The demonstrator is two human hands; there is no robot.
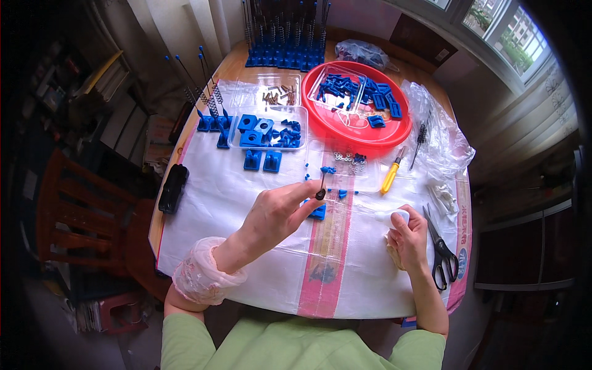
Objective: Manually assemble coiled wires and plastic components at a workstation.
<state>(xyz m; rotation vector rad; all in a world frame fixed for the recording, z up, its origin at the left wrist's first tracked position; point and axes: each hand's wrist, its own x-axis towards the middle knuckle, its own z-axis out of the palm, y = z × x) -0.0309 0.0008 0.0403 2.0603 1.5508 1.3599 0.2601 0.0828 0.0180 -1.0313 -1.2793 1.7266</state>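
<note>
My left hand (280, 213) pinches a small dark coil spring (320, 194) between thumb and fingertips. A thin rod rises out of the spring, with a small blue plastic piece (328, 169) at its top. Just beyond those fingertips a blue block (317, 211) rests on the sheet, partly hidden by the hand. To the right, my right hand (408, 240) is closed round a small white object (399, 216), its thumb pressed on top; its kind is hard to make out. A beige cloth-like bit (394, 250) shows beneath those fingers.
Black scissors (441, 253) and a yellow screwdriver (390, 176) lie at right. Beyond are a red basin (404, 132) of blue parts, clear trays (302, 139), and crumpled plastic (444, 132). Assembled blue bases with springs (283, 55) stand at back; a black case (174, 188) lies left.
</note>
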